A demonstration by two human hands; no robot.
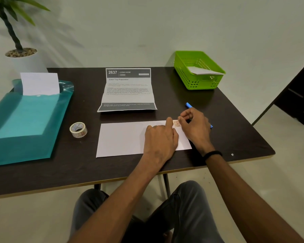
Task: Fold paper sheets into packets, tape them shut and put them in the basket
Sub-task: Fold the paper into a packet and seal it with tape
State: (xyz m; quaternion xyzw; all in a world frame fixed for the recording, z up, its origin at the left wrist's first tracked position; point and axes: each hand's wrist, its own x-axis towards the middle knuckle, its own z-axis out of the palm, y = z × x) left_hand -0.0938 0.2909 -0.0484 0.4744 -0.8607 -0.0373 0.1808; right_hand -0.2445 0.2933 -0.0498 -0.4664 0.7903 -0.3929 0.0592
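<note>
Left hand (161, 137) lies flat, fingers straight, on the folded paper packet (123, 138) on the tabletop (235, 137). Just beyond its fingertips, right hand (194, 126) pinches a tape piece (176, 123) at the packet's far edge. Farther off stands the green basket (198, 70).

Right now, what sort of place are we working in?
Probably a home or office room set up as a work spot: a dark table against a plain wall, a potted plant beside it, and an instruction sheet headed "Living Room".
</note>
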